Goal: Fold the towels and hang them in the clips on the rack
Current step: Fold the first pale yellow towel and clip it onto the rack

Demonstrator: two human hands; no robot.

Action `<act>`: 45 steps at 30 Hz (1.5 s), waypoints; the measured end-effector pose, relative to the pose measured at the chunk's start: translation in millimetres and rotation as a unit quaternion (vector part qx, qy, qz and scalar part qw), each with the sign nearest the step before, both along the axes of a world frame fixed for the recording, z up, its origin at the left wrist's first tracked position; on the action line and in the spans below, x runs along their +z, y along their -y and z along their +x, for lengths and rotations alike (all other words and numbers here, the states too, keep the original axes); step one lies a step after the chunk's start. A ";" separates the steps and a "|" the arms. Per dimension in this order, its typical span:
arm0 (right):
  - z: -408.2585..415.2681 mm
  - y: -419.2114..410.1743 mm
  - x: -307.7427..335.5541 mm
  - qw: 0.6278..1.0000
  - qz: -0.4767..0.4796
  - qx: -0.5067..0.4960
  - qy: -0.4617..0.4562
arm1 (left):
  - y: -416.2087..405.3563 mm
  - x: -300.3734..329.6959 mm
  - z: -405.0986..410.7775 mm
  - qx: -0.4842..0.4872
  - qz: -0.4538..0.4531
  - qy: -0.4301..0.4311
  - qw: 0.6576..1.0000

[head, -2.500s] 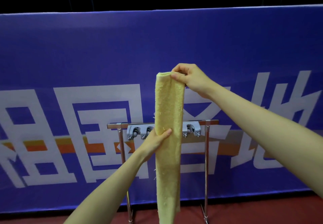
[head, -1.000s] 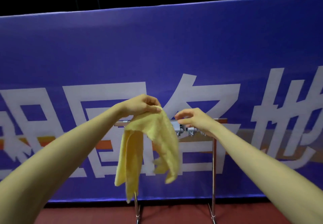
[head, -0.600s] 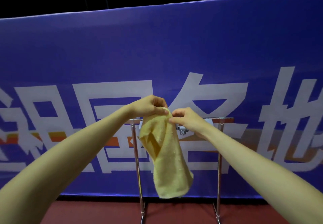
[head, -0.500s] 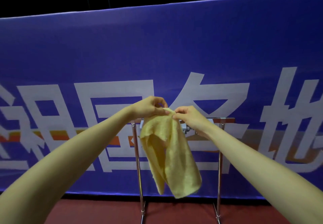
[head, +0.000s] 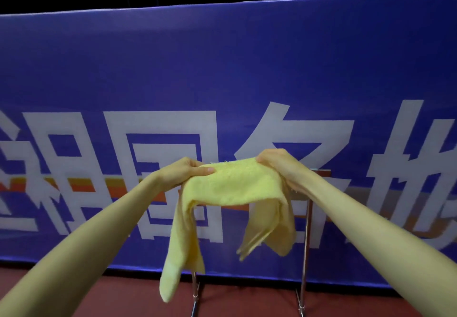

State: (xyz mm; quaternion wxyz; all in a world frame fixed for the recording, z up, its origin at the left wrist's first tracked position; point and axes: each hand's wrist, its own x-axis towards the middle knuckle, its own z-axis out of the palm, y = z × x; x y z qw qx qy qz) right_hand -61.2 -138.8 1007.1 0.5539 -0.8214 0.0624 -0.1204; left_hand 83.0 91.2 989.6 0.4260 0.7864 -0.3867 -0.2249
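Gripping a yellow towel (head: 230, 188) by its top edge, the left hand (head: 183, 172) and right hand (head: 279, 165) hold it spread between them, fingers curled round the cloth. Both ends hang down, the left one lower. Behind the towel stands the rack (head: 306, 230), its clips hidden, before a blue banner (head: 222, 69) with white characters, on a red floor (head: 99, 292).

The yellow towel (head: 230, 188) is nubbly matt terry cloth; the rack (head: 306, 237) legs are shiny metal.
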 end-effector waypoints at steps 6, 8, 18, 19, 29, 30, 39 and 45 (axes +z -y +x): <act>15.3 9.3 -23.4 0.982 -0.013 0.145 -0.121 | 10.2 -5.3 -0.2 0.015 -0.015 -0.005 1.000; 28.0 8.1 -32.4 0.978 0.029 0.159 -0.130 | 8.1 -10.0 2.8 0.026 -0.007 -0.010 1.000; 113.4 -27.1 -83.8 0.984 0.059 0.113 -0.124 | -23.3 -67.9 65.8 0.051 0.031 -0.057 0.997; 123.4 -31.8 -87.8 0.985 0.062 0.106 -0.123 | -27.5 -72.5 75.3 0.053 0.026 -0.055 0.997; 212.3 -61.9 -142.9 0.995 0.020 0.009 -0.102 | -27.1 -135.9 163.5 0.080 0.019 -0.094 0.992; 216.0 -62.6 -148.5 0.995 0.000 -0.002 -0.100 | -25.0 -142.6 168.6 0.086 0.026 -0.099 0.991; 257.9 -72.3 -185.7 0.984 -0.082 -0.135 -0.083 | -3.3 -176.2 209.8 0.159 0.012 -0.158 0.974; 276.2 -81.5 -191.8 0.973 -0.118 -0.193 -0.043 | 14.8 -182.9 226.5 0.223 -0.026 -0.180 0.958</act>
